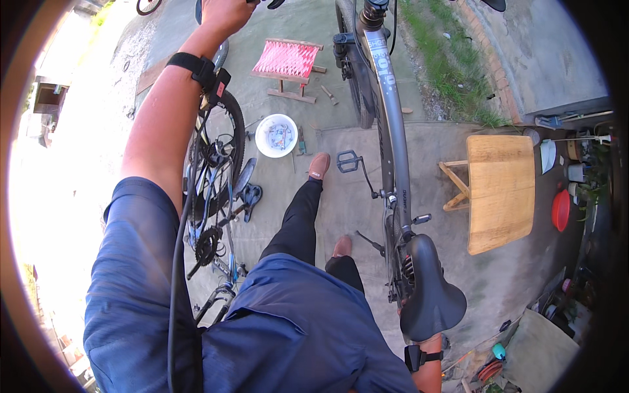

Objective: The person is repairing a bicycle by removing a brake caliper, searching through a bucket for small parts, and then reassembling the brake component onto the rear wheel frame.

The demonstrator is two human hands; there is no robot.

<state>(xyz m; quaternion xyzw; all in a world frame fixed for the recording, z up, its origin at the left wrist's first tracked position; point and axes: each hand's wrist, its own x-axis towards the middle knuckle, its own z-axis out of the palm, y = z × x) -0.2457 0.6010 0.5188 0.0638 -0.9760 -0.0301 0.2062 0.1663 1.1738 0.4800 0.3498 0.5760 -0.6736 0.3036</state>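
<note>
The grey bicycle [392, 131] is kept upright on the concrete floor [341, 150] by the left hand [226, 12], clenched on the handlebar at the top edge, while the right hand [429, 340], under the black saddle [429, 291], is mostly hidden, its grip untellable.

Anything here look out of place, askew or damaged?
Yes. A second bicycle lies tipped on the concrete at the person's left, chainring up, beside a white bowl of small parts. The grey bicycle stands upright, left hand on its handlebar, right hand hidden under the saddle.

Outdoor bicycle repair yard: bikes [386, 131], scattered tools [329, 95], concrete ground [341, 216].
</note>
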